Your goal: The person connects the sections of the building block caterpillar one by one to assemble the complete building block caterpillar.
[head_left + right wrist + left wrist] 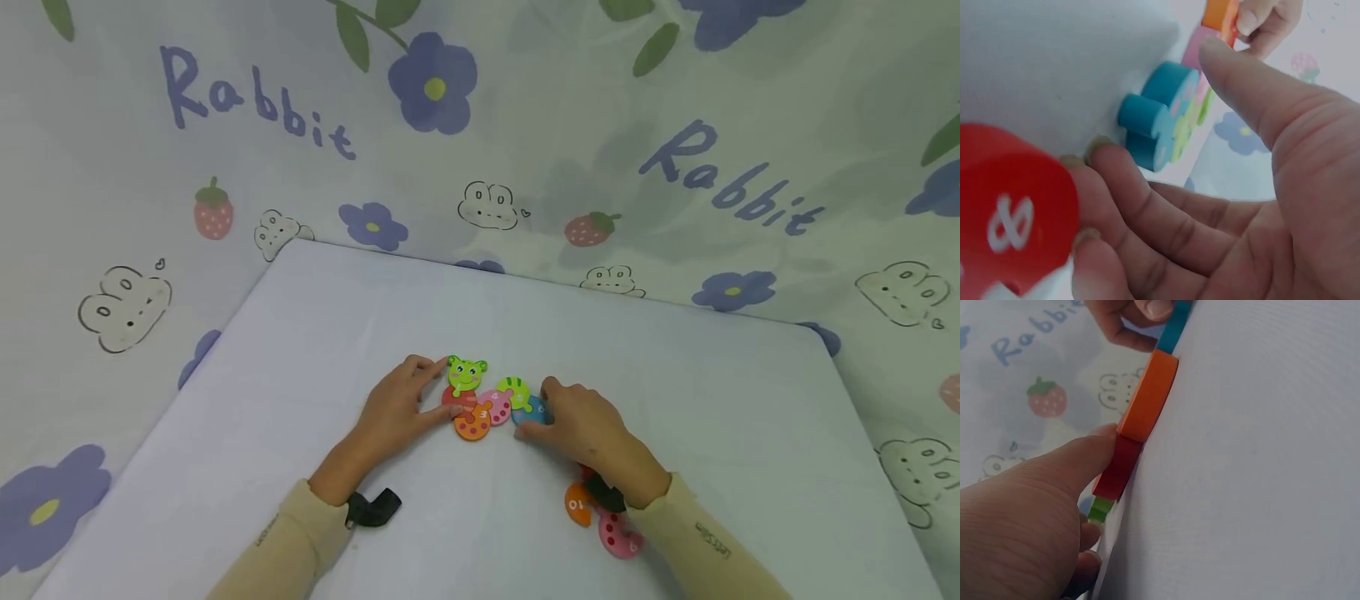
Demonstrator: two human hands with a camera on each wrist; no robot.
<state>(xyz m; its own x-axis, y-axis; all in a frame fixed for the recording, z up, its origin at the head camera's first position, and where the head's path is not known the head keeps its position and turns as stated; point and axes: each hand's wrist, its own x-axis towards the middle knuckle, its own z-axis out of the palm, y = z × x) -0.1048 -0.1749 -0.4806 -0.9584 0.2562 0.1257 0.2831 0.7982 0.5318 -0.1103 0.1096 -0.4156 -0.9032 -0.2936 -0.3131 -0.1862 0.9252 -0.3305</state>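
A caterpillar puzzle of joined pieces lies on the white table. It runs from a smiling green head (pixel 467 375) through red (pixel 453 398), orange (pixel 472 427), pink (pixel 496 408) and light green (pixel 513 390) pieces to a blue piece (pixel 1174 328). My left hand (pixel 401 404) touches the red piece with its thumb, while the forefinger reaches the head's left edge. Around the blue piece, my right hand (pixel 588 421) has thumb and fingers spread to either side. The right wrist view shows a gap between that piece and the nearest visible fingers.
By the right wrist lie loose pieces: an orange one (pixel 577 505) marked 10, a pink one (pixel 618 537) and a red one (pixel 1019 219) marked 8. A printed cloth (pixel 525 150) hangs behind the table. Black straps with mounts (pixel 372 508) sit on both wrists.
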